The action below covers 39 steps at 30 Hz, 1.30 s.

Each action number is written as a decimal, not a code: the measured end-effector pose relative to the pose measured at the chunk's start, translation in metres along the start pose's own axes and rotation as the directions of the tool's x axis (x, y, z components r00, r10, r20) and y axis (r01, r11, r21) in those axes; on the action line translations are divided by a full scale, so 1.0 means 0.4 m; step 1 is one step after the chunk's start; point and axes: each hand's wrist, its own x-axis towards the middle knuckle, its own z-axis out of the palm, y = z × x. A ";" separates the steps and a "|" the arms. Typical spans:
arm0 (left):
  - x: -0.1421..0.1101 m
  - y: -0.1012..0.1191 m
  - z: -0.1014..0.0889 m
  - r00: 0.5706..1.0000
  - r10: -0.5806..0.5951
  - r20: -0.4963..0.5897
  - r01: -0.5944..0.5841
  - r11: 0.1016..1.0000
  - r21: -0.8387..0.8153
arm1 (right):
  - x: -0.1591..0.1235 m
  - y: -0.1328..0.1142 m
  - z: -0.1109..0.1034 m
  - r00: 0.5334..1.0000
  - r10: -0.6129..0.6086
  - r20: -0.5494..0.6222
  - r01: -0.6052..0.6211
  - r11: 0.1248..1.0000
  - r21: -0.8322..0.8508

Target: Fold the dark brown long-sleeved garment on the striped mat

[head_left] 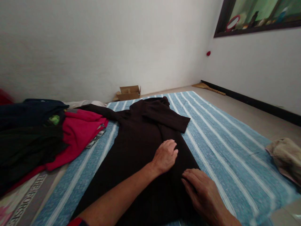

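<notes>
Head view is showing the left hand (165, 156) and right hand (204, 192) lying flat, fingers open, on the dark garment (138, 141). Pressing outward evenly is probably smoothing it best against the striped mat (223, 141).

Pale tiled floor (249, 116) carries a blue mat with white stripes (218, 138). On the mat: a dark brown long-sleeved garment (136, 141), spread flat. At its left edge, a heap of red, navy and black clothes (47, 131). Beige crumpled cloth (285, 157) at right. Small open cardboard box (129, 92) by the wall.
</notes>
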 end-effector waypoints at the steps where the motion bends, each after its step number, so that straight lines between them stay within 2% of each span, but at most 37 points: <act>1: -0.026 -0.008 0.012 0.998 0.028 0.052 -0.033 0.995 0.099 | -0.004 0.003 -0.005 1.000 -0.002 0.029 0.001 1.000 0.003; 4: -0.069 -0.037 0.019 0.989 0.062 0.134 -0.099 0.951 0.292 | -0.013 0.019 -0.018 0.994 -0.028 0.102 0.028 1.000 -0.005; 10: -0.072 -0.069 -0.004 0.976 0.125 0.180 -0.200 0.844 0.498 | -0.042 0.047 -0.025 0.969 -0.120 0.217 0.135 0.989 -0.054; 12: -0.079 -0.066 -0.003 0.973 0.139 0.186 -0.220 0.814 0.539 | -0.056 0.046 -0.020 0.971 -0.125 0.202 0.142 0.987 -0.074; 15: -0.105 -0.046 0.004 0.972 0.110 0.208 -0.218 0.758 0.614 | -0.076 0.043 -0.008 0.984 -0.136 0.112 0.146 0.985 -0.088; 17: -0.133 -0.025 0.007 0.960 0.041 0.276 -0.237 0.643 0.728 | -0.085 0.046 -0.001 0.974 -0.221 0.042 0.224 0.970 -0.096; 20: -0.181 0.010 0.007 0.919 -0.064 0.389 -0.326 0.434 0.840 | -0.093 0.060 0.003 0.920 -0.391 -0.022 0.384 0.913 -0.138; 22: -0.211 0.028 0.004 0.899 -0.082 0.430 -0.371 0.377 0.849 | -0.096 0.072 0.003 0.892 -0.451 -0.018 0.442 0.882 -0.162; 32: -0.315 0.047 -0.021 0.900 -0.030 0.434 -0.397 0.350 0.848 | -0.106 0.101 0.013 0.819 -0.567 0.086 0.571 0.792 -0.214; 35: -0.338 0.042 -0.024 0.896 -0.004 0.444 -0.421 0.306 0.854 | -0.114 0.107 0.023 0.826 -0.553 0.108 0.562 0.794 -0.233; 39: -0.364 0.025 -0.027 0.896 0.073 0.438 -0.440 0.275 0.855 | -0.118 0.103 0.033 0.848 -0.524 0.076 0.526 0.821 -0.223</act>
